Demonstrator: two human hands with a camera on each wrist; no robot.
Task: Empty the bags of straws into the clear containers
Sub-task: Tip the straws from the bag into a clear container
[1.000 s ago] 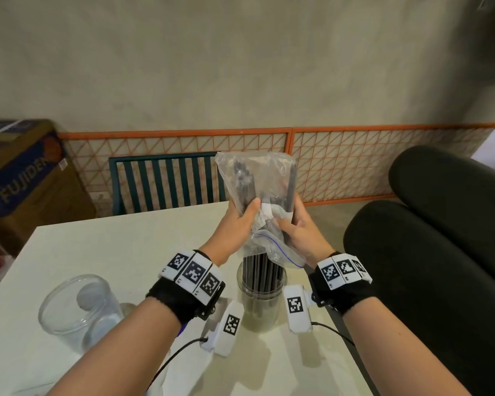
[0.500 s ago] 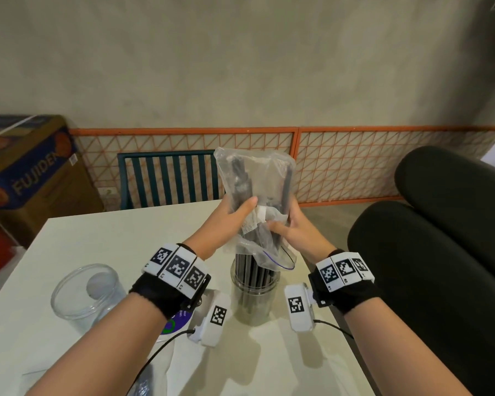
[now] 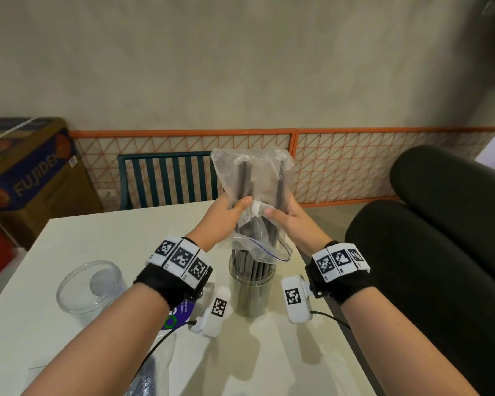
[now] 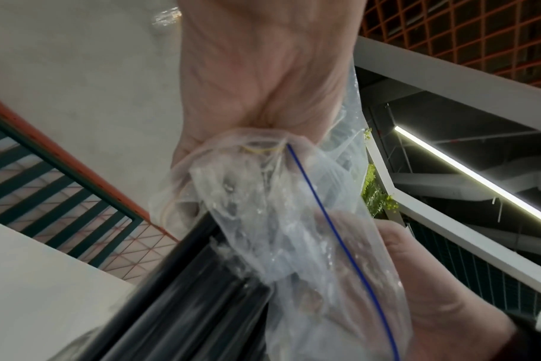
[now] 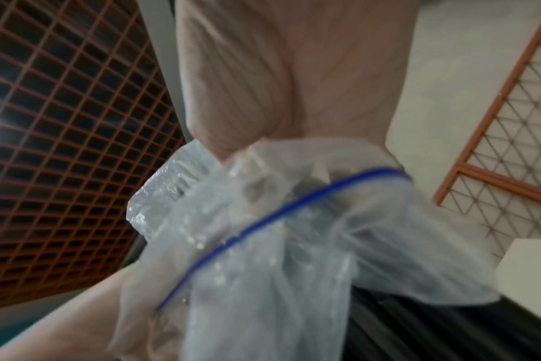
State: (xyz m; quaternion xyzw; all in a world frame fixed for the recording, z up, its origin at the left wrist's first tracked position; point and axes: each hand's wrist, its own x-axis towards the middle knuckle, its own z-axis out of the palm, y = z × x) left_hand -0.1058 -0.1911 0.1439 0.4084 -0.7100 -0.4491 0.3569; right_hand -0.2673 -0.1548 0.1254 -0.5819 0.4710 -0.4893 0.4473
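- Head view: a pale table (image 3: 103, 241) is seen before a beige wall, orange lattice and a cardboard box (image 3: 26, 178) lettered "FUJIDEN". A clear plastic zip bag of black straws (image 3: 252, 181) is held mouth-down over a straw-filled clear cylindrical container (image 3: 250, 290), grasped by the left hand (image 3: 226, 212) and right hand (image 3: 289, 221).
- Left wrist view: black straws (image 4: 182, 300) are shown leaving the bag's mouth.
- Right wrist view: the blue zip line is blurred.

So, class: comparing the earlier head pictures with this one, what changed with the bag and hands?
Both hands, left and right, lifted the bag slightly higher above the container. More straws seem to stand in the container. The grip stayed unchanged, and the empty container stayed put.
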